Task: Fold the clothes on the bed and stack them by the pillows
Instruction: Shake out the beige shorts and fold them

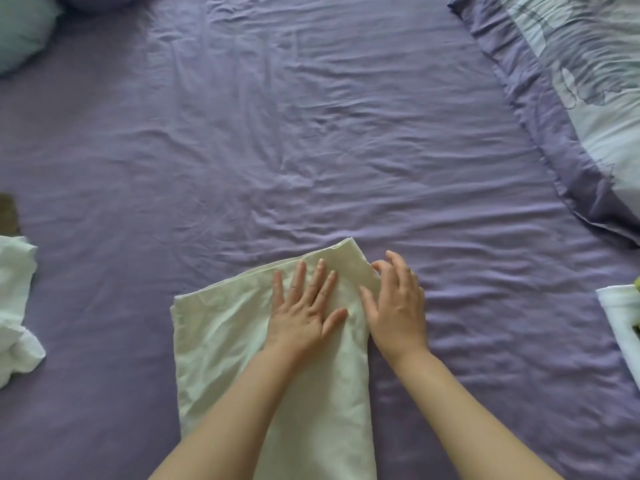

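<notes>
A pale cream garment [225, 344] lies partly folded on the purple bed sheet [277, 133], near the front edge. My left hand [304, 310] presses flat on its upper right part, fingers spread and straight. My right hand [394, 306] rests along the garment's right edge, with its fingertips touching the cloth near the top corner. A crumpled white garment [15, 306] lies at the left edge of the view. Another white folded piece [620, 327] shows at the right edge.
A pale blue pillow [24, 29] sits at the far left corner, with a purple one beside it. A purple and light blue patterned duvet [571, 98] is bunched along the right side. Wrinkled sheet fills the middle of the bed.
</notes>
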The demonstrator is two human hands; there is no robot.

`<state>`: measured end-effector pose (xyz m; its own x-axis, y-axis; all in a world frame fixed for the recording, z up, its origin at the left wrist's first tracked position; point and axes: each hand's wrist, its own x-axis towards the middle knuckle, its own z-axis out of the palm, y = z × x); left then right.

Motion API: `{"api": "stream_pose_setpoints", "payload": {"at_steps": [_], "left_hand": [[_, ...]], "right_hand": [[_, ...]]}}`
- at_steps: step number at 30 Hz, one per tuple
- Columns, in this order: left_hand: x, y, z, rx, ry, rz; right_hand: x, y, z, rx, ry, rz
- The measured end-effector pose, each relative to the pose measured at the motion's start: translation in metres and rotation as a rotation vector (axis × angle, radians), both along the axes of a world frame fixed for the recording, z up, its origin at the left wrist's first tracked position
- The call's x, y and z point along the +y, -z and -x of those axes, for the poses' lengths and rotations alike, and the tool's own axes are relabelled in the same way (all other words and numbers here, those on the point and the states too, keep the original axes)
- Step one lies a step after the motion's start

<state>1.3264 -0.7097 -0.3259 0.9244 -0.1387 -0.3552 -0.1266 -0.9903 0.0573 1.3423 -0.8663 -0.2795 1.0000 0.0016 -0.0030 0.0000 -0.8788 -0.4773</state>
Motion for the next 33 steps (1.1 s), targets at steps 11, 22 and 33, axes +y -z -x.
{"api": "stream_pose_setpoints", "payload": {"at_steps": [11, 22, 33], "left_hand": [[0.054, -0.008, 0.141, -0.197, -0.013, 0.151], [0.068, -0.042, 0.177, 0.216, 0.014, 0.251], [0.032, -0.077, 0.284, 0.188, -0.878, 0.503]], "right_hand": [[-0.013, 0.027, 0.089, 0.051, -0.681, 0.258], [-0.019, 0.003, 0.143, 0.432, -0.687, 0.031], [0.019, -0.031, 0.268, 0.536, 0.003, -0.264]]}}
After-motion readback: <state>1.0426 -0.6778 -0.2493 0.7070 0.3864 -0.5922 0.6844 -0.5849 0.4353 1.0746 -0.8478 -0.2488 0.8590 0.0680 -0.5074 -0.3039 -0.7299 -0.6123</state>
